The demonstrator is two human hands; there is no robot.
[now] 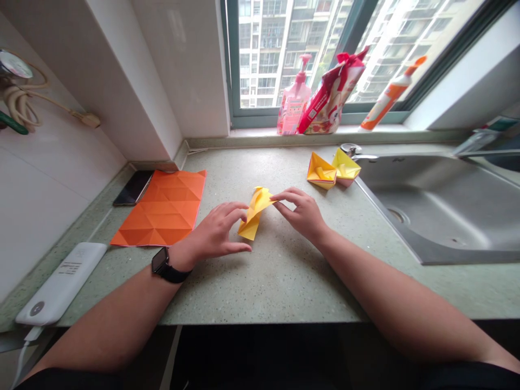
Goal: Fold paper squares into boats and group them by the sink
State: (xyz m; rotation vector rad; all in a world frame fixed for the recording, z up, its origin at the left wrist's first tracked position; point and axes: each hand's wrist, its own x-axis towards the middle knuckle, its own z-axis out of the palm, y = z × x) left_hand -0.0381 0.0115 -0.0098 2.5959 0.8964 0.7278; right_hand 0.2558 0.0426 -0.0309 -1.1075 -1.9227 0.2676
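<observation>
A partly folded piece of yellow paper (pixel 255 212) rests on the speckled countertop (pixel 280 287) between my hands. My right hand (pixel 299 212) pinches its upper right edge between thumb and fingertips. On the other side, my left hand (pixel 221 230) is spread, thumb apart from the fingers, with the fingertips close to the paper's left edge; whether they touch it I cannot tell. To the left lies a creased orange sheet (pixel 162 206) with a grid of fold lines. Two folded paper boats, one orange-yellow (pixel 322 172) and one yellow (pixel 346 167), stand side by side near the sink.
A steel sink (pixel 447 211) takes up the right side. At far left are a phone (pixel 133 188) and a white power bank (pixel 63 284) with a cable. A pump bottle (pixel 293 105), a red bag (pixel 335 97) and an orange-white bottle (pixel 388 100) line the windowsill.
</observation>
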